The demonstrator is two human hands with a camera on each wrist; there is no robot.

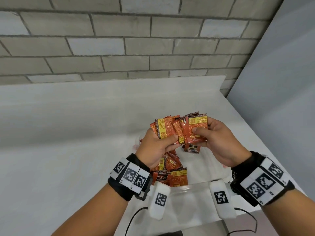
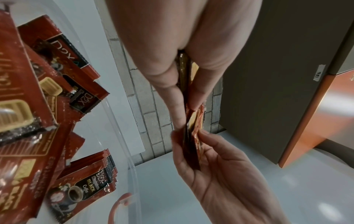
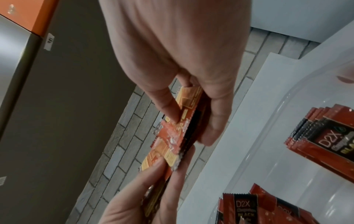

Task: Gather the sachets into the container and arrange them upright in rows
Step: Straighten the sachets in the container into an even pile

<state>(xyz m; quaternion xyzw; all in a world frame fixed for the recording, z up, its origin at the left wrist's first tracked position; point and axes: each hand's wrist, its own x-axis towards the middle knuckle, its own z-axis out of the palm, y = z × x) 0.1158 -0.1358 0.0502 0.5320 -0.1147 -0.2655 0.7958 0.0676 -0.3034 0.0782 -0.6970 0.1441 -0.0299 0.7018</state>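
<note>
Fingers (image 1: 167, 139) and thumb of the left hand (image 1: 154, 149) curl round a fanned bunch of red and yellow sachets (image 1: 172, 129), and the right hand (image 1: 214, 143) pinches the same bunch from the other side, thumb on the front packet, both raised above the clear container (image 1: 187, 189). More sachets (image 1: 170, 176) lie loose and flat in the container's near left part, while a small stack (image 2: 91, 188) leans together further along inside it. The container sits on the white bench (image 1: 68, 133) before a grey brick wall (image 1: 119, 45).
</note>
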